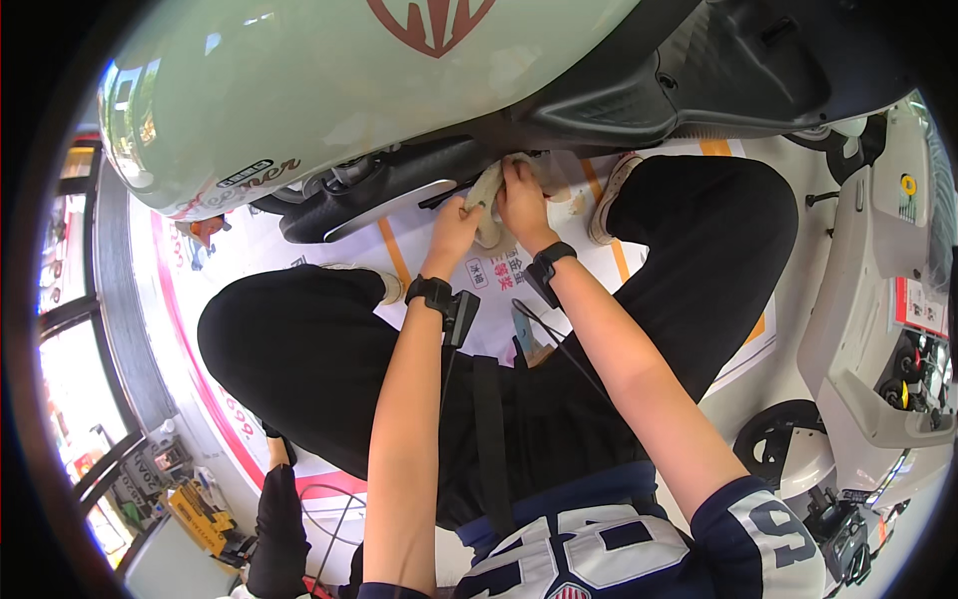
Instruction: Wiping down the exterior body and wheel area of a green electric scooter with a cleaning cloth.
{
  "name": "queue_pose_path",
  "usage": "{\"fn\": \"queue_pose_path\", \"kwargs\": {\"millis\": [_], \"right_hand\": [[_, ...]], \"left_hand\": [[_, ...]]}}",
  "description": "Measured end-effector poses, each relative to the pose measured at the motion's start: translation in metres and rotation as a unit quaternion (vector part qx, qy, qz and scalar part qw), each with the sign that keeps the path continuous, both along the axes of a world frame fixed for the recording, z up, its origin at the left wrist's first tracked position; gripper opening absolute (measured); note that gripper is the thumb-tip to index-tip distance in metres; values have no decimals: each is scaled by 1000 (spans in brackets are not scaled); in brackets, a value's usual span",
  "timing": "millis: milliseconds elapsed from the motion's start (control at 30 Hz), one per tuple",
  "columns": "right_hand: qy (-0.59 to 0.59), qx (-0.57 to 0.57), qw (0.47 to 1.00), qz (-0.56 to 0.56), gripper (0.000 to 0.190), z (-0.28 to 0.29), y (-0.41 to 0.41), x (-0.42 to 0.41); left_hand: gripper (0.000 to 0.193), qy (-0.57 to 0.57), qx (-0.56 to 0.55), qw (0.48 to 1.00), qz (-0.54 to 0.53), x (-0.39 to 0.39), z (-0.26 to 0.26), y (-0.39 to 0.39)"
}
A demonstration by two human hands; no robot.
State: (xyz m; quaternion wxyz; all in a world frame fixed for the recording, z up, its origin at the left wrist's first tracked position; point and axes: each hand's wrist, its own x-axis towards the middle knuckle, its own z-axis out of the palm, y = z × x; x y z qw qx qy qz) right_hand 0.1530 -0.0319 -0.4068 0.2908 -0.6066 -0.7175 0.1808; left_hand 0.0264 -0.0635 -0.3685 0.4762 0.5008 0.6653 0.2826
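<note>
Both of my hands are at a light beige cloth, which looks bunched (488, 196), low beside a pale green motor scooter (314, 82). My left hand (455, 230) pinches the cloth's near left side between thumb and fingers. On its right side, my right hand (522, 204) grips it a little farther up, close under the scooter's black lower trim (599, 112). Just left of the cloth, a thin black bar (447, 195) sticks out beneath the scooter; its far end is hidden. Whether the cloth touches the scooter I cannot tell.
A printed banner sheet (419, 277) covers the floor between my shoes. To the right stands another light-coloured scooter (846, 314). A person's dark-trousered leg (281, 524) is at lower left, near a yellow box (198, 517). Black cables (550, 326) run from the devices on my wrists.
</note>
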Motion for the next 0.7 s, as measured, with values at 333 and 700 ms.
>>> {"fn": "queue_pose_path", "kwargs": {"millis": [333, 700], "right_hand": [[23, -132, 990, 31, 84, -5, -18, -4], [17, -157, 987, 0, 89, -6, -15, -7]], "left_hand": [[26, 39, -15, 999, -17, 7, 0, -9], [25, 77, -29, 997, -11, 13, -2, -2]]}}
